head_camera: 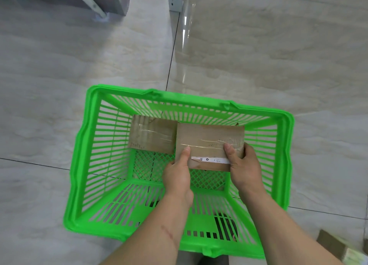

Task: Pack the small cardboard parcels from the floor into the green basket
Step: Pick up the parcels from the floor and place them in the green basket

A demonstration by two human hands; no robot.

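I see both hands, left hand [176, 173] and right hand [244, 165], holding one taped parcel [209, 143] by its ends, setting it flat beside another parcel [152, 135] in the green basket [85, 165].

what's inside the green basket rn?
Two taped cardboard parcels: one lies at the far left; both hands, left hand and right hand, hold the second beside it. The green basket shows bare mesh nearer; under the parcels is hidden.

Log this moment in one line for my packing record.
both hands hold parcel in green basket | second parcel beside it
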